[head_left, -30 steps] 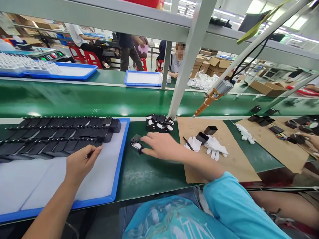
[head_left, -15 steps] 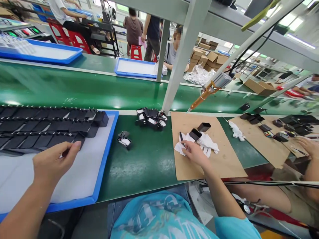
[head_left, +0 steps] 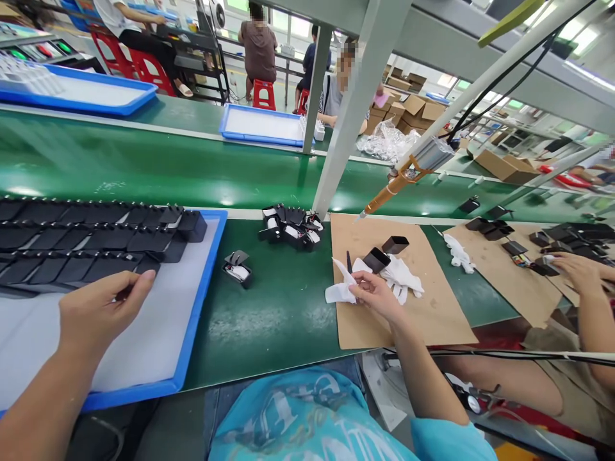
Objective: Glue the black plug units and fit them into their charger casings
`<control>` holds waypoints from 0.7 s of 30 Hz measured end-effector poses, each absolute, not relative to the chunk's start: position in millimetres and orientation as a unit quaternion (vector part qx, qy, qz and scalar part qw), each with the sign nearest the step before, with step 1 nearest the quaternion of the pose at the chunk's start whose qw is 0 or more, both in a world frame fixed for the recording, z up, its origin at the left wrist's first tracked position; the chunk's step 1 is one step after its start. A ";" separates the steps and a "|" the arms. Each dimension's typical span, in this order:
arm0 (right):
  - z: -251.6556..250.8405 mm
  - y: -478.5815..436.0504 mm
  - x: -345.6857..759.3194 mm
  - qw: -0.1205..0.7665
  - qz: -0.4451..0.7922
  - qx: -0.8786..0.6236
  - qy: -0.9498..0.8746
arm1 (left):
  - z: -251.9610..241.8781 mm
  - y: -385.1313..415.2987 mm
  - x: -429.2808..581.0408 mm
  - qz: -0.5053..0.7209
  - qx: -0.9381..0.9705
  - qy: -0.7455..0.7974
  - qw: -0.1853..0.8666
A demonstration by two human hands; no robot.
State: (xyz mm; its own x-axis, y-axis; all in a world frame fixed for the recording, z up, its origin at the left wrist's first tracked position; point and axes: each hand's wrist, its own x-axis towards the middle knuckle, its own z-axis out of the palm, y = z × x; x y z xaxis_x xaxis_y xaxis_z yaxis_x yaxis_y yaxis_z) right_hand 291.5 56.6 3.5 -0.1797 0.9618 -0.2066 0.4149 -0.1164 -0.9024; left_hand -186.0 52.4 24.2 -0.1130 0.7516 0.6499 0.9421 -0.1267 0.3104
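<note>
My left hand [head_left: 103,310] hangs over the blue tray [head_left: 189,333], closed with the thumb pressed to curled fingers. Whatever may be in it is hidden. Just beyond it are rows of black boxes [head_left: 96,240]. My right hand [head_left: 377,294] pinches a thin piece of white cloth [head_left: 342,291] above the left edge of a brown cardboard sheet [head_left: 408,323]. A black pen-like stick [head_left: 348,261], two open black cases [head_left: 376,260] and a white glove [head_left: 402,278] lie beside that hand.
A small black box with its lid up [head_left: 237,269] stands on the green bench [head_left: 259,320], near a cluster of black boxes [head_left: 291,226]. An orange-handled electric screwdriver [head_left: 389,192] hangs before a metal post [head_left: 343,128]. At right, a co-worker's hand [head_left: 576,272] works among black parts.
My right hand has picked up the white cloth from the cardboard, lifting it and bringing it slightly left. The left hand has barely moved. The co-worker's hand at right has shifted left.
</note>
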 end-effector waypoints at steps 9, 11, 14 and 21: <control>14.6 62.6 289.7 0.305 0.387 -0.588 -0.641 | 24.5 49.7 -187.6 -0.371 -0.658 -0.643 0.124; 14.9 58.1 282.1 0.243 0.310 -0.573 -0.718 | 24.3 49.9 -187.9 -0.370 -0.660 -0.642 0.127; 14.9 52.8 273.1 0.130 0.196 -0.527 -0.817 | 23.2 51.0 -188.9 -0.370 -0.662 -0.639 0.130; 15.6 88.7 252.1 0.156 0.131 -0.548 -0.811 | 19.5 52.5 -192.6 -0.376 -0.667 -0.628 0.135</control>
State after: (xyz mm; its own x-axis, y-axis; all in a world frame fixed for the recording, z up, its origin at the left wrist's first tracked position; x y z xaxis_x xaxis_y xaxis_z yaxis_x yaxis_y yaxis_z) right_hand 252.1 88.7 15.6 -0.3513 0.9299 0.1092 0.8481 0.3655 -0.3836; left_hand -192.6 52.5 19.5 -0.0729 0.7375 0.6714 0.9401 -0.1740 0.2932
